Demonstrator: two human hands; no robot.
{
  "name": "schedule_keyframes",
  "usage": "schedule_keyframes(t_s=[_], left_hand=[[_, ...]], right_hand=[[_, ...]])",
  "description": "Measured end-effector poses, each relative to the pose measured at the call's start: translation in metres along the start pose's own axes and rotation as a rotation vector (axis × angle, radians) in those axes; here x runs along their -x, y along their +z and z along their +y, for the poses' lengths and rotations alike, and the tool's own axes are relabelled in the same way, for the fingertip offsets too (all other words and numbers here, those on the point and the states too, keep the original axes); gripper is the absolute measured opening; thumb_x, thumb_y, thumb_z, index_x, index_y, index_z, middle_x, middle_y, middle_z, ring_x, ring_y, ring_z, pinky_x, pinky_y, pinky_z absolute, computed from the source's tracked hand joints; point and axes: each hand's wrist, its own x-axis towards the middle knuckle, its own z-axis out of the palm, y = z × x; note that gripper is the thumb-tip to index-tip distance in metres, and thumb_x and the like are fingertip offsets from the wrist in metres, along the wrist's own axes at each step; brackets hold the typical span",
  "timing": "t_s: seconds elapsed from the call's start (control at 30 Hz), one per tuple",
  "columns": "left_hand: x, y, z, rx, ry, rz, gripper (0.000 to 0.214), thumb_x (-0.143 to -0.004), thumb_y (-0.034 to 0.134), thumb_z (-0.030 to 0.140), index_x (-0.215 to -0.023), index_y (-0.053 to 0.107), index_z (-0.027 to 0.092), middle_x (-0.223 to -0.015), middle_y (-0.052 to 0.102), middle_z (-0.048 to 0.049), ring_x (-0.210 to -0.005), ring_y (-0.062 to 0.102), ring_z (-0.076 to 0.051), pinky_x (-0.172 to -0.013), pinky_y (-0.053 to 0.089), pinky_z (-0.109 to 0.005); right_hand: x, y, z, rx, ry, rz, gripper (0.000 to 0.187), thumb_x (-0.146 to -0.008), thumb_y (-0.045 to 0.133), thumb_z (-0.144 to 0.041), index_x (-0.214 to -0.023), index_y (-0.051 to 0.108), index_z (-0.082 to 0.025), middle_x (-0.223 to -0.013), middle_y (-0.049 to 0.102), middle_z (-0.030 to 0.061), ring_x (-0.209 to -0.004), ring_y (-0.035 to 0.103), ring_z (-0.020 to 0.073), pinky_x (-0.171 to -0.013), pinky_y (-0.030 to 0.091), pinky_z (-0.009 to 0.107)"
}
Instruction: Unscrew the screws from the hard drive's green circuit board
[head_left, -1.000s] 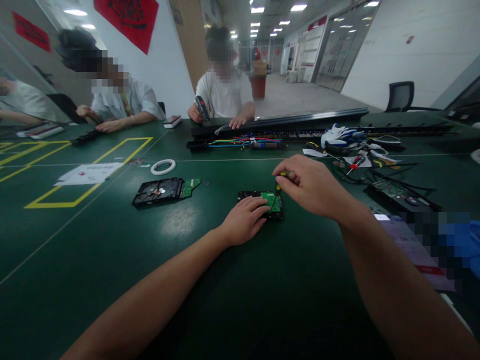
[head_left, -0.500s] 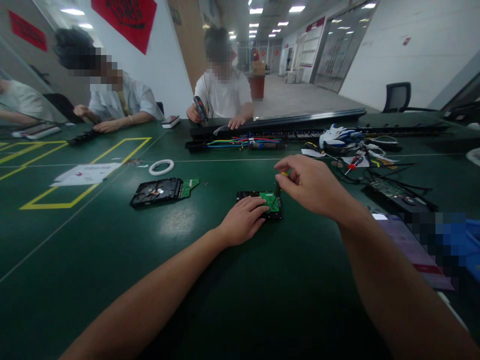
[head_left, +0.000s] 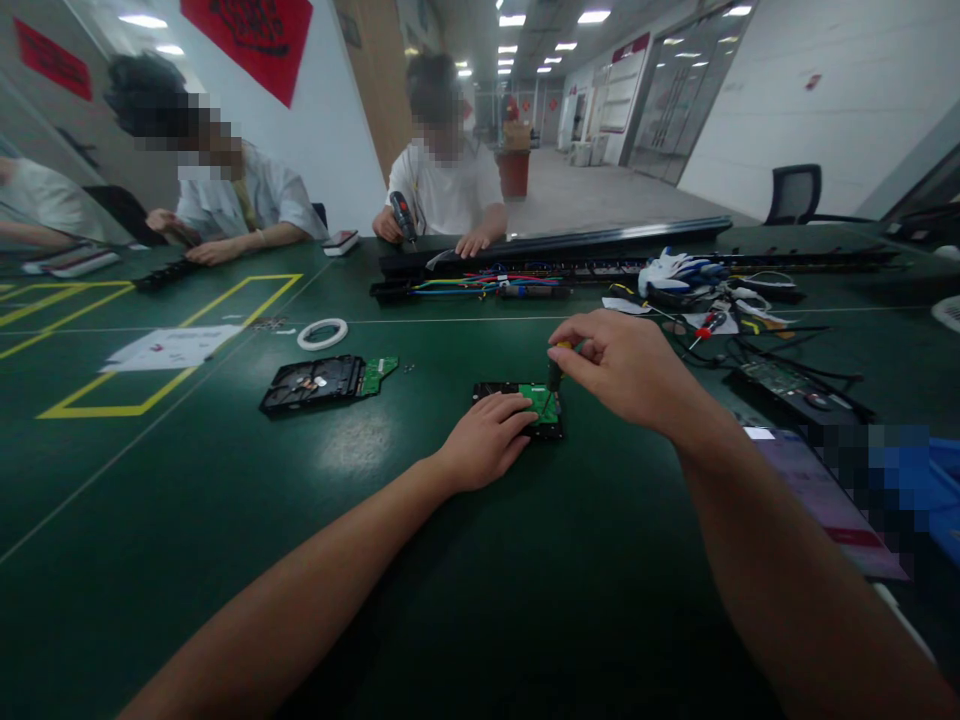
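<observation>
Green circuit board [head_left: 535, 393] covers part of the upper face of the black hard drive [head_left: 490, 387], which lies flat on the table [head_left: 495, 600], near the middle of the scene and between our two hands. Our left hand [head_left: 489, 438] rests palm down over the drive's left and near part, fingers a little spread and bearing on the board. Our right hand [head_left: 622, 365] pinches the top of a screwdriver [head_left: 554, 374] between thumb and fingers; the shaft slants down, its tip at the right part of the board. Whether the tip sits in a screw head is too small for us to tell.

Little has changed over the last second. The yellow marks on the handle show differently now, so we judge that it has been turned a little, while the tip stays at about the same spot and our left hand has not shifted on the drive. To us that reads as steady work on one fixing point, the board still lying on its drive.

To the left lies a second drive [head_left: 311, 384], a green board piece [head_left: 377, 374] at its right end and tiny loose bits [head_left: 409, 367] just beside that. These look unmoved.
</observation>
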Motion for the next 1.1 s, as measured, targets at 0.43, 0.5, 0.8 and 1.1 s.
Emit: schedule_keyframes(t_s=[0.43,0.5,0.8,1.1], left_hand=[[-0.0006,-0.0009,0.0015,0.021,-0.011,-0.003,0.036,-0.105,0.056,0.028,-0.141,0.059,0.021,-0.148,0.061,-0.0138,-0.144,0.054,-0.031,-0.122,0.044,-0.058],[-0.0009,-0.0013,0.0016,0.019,-0.008,-0.005,0.036,-0.105,0.056,0.028,-0.140,0.059,0.020,-0.148,0.061,-0.0140,-0.143,0.054,-0.032,-0.122,0.045,-0.057],[-0.0002,-0.0002,0.0010,0.012,-0.007,-0.002,0.036,-0.106,0.056,0.029,-0.141,0.059,0.020,-0.148,0.060,-0.0136,-0.143,0.054,-0.032,-0.122,0.044,-0.058],[0.0000,0.0007,-0.0003,0.017,-0.008,-0.002,0.036,-0.105,0.056,0.029,-0.141,0.059,0.021,-0.149,0.060,-0.0130,-0.144,0.054,-0.032,-0.121,0.045,-0.058]], right_hand=[[-0.0007,0.0039,-0.0025,-0.047,-0.046,-0.020,0.016,-0.097,0.064,-0.029,-0.100,0.076,-0.019,-0.096,0.074,0.0069,-0.084,0.066,0.0225,-0.079,0.048,0.036],[-0.0016,0.0041,-0.0021,-0.041,-0.059,-0.022,0.014,-0.098,0.063,-0.028,-0.097,0.075,-0.020,-0.094,0.073,0.0064,-0.085,0.066,0.0227,-0.080,0.047,0.036],[0.0003,0.0051,-0.0025,0.018,-0.002,-0.021,0.020,-0.095,0.059,-0.022,-0.109,0.073,-0.017,-0.102,0.074,0.0105,-0.084,0.065,0.0238,-0.078,0.046,0.037],[-0.0002,0.0008,-0.0015,-0.010,-0.042,-0.074,0.017,-0.099,0.058,-0.027,-0.097,0.074,-0.021,-0.095,0.072,0.0069,-0.086,0.064,0.0229,-0.080,0.046,0.036]])
